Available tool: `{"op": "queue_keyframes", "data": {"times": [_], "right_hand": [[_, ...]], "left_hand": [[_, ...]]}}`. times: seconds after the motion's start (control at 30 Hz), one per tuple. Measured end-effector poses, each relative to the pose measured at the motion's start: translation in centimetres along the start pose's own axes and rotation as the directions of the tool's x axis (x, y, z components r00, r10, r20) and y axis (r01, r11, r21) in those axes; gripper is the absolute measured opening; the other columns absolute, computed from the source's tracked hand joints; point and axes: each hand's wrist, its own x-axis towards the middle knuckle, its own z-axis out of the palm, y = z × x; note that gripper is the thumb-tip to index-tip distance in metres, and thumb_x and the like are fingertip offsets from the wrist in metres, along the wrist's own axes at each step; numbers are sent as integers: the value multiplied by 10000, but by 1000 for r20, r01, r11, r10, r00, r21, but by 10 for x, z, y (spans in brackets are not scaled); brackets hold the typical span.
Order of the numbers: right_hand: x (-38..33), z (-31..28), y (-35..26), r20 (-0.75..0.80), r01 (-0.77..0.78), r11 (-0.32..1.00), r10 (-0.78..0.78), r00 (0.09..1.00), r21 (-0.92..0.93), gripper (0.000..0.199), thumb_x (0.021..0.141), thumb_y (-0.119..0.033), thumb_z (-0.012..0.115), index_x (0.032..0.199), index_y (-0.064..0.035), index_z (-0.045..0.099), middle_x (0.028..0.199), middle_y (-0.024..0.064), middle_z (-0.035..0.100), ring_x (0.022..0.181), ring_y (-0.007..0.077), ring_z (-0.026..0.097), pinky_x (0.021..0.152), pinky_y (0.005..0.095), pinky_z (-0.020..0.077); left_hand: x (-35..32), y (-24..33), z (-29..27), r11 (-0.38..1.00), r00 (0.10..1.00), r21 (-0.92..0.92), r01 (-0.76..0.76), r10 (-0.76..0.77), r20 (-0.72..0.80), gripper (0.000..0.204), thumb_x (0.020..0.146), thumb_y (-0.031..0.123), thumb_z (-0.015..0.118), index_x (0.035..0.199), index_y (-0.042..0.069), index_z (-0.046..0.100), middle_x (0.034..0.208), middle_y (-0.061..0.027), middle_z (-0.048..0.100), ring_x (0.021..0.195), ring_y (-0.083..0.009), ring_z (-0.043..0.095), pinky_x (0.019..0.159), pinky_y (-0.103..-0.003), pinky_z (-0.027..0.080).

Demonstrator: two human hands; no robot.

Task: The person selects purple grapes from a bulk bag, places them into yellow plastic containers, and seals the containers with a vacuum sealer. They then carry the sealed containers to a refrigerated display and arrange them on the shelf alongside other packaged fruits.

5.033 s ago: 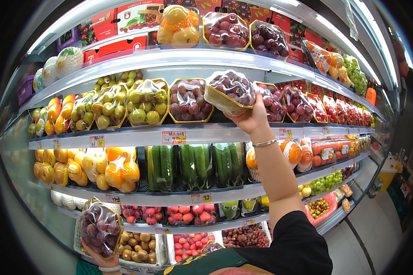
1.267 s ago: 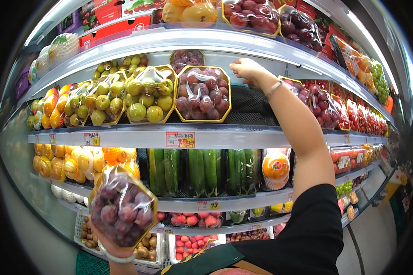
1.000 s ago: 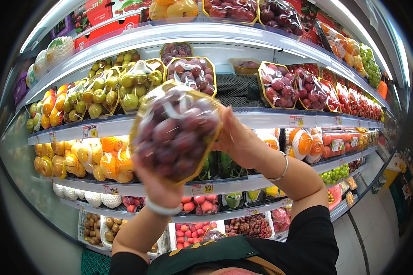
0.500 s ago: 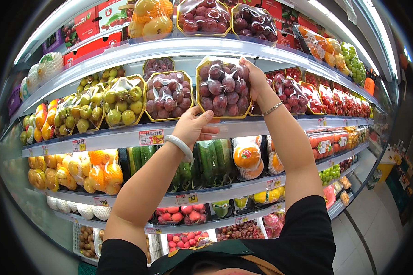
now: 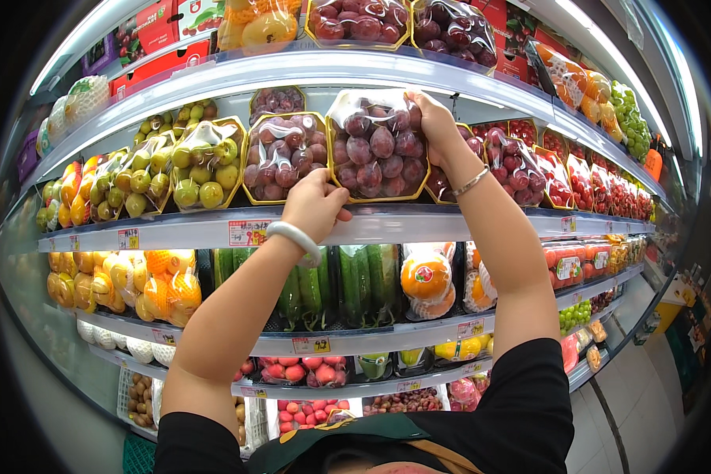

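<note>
The plum pack (image 5: 378,144), held low in the left hand (image 5: 314,207) seconds ago, now stands on the shelf (image 5: 387,225) in the former gap. The right hand (image 5: 437,126) grips its upper corner; the left hand drops to its lower edge.

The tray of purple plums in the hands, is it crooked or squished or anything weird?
Nothing stands out. The tray of purple plums stands tilted on the shelf like its neighbours, wrap intact, right hand at its top corner, left hand at its lower edge.
</note>
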Motion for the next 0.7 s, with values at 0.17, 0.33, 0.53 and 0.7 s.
{"op": "queue_keyframes", "data": {"times": [0.17, 0.33, 0.53, 0.7], "right_hand": [[-18, 10, 7, -6, -137, 900, 153, 988, 414, 276, 1007, -281, 394, 968, -65, 562, 987, 109, 632, 879, 228, 627, 859, 395, 524], [-101, 58, 33, 37, -60, 760, 48, 998, 647, 439, 1025, -402, 313, 1161, -48, 535, 1100, 116, 632, 1017, 244, 624, 891, 423, 513], [-173, 45, 20, 124, -108, 973, 84, 989, 203, 545, 1020, -456, 302, 1413, -83, 361, 1298, 124, 546, 1212, 244, 524, 954, 437, 484], [-188, 41, 24, 390, -496, 819, 372, 843, 290, 601, 993, -540, 285, 1434, -136, 336, 1358, 115, 507, 1198, 258, 550, 963, 449, 496]], "left_hand": [[-36, -12, 3, 935, 926, -110, -339, 311, -213, 569, 942, 308, 576, 1385, -3, 401, 1197, -83, 533, 943, -116, 536, 780, -273, 473], [-61, -14, 52, 606, 734, -417, -677, 515, -443, 873, 930, 586, 435, 1505, 76, 21, 1521, -117, 182, 1393, -243, 233, 1141, -392, 212], [-62, 14, -46, 555, 980, -831, 21, 151, 126, 502, 1011, 431, 373, 1317, 42, 455, 1273, -130, 566, 1158, -265, 568, 1003, -422, 466], [-40, 32, -61, 762, 877, -527, 376, -109, 468, 395, 997, 374, 450, 1214, 55, 535, 1147, -94, 636, 1033, -206, 635, 900, -367, 526]]}}
